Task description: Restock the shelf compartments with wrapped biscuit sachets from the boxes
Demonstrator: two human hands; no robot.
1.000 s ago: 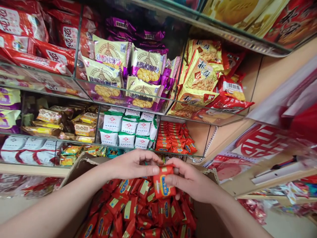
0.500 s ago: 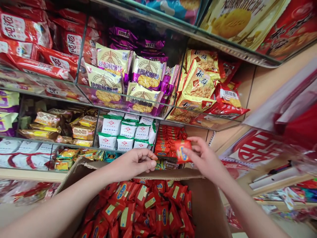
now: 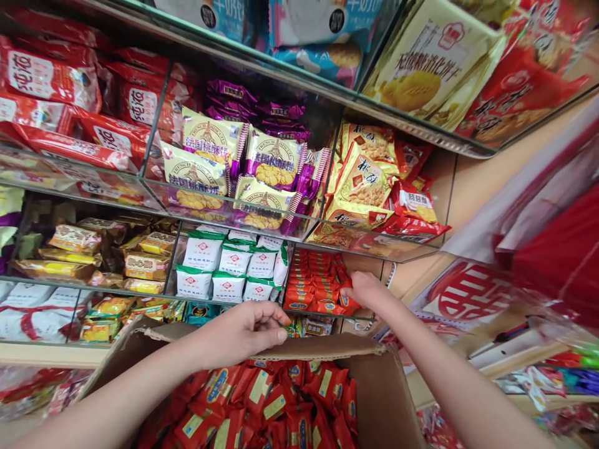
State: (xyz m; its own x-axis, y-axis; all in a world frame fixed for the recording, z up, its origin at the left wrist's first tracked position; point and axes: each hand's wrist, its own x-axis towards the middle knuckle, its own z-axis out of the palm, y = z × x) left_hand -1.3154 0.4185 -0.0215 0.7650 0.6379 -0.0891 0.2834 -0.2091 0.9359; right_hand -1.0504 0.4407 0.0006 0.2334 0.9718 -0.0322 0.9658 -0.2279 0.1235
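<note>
My right hand [image 3: 367,290] is at the right end of a shelf compartment, its fingers closed on a small red snack packet [image 3: 348,302]. That packet is beside the stacked rows of similar red packets [image 3: 311,280]; the fingertips are partly hidden. My left hand [image 3: 248,333] hovers over the far rim of an open cardboard box [image 3: 386,386], fingers loosely curled, thumb apart from them, nothing visible between. Inside the box lies a loose heap of red packets [image 3: 276,405] with gold and blue labels, below both forearms.
White-and-green packets [image 3: 234,262] fill the compartment left of the red rows. Above, a glass-fronted shelf [image 3: 234,215] holds cream-and-purple biscuit packs [image 3: 274,159] and yellow packs [image 3: 367,178]. Brown-gold packets [image 3: 77,243] stand further left. Red-and-white plastic packaging [image 3: 552,249] hangs at right.
My right hand has carried the red packet from in front of the shelf into the compartment's right side. The left hand stays over the box rim. The view has shifted slightly.
</note>
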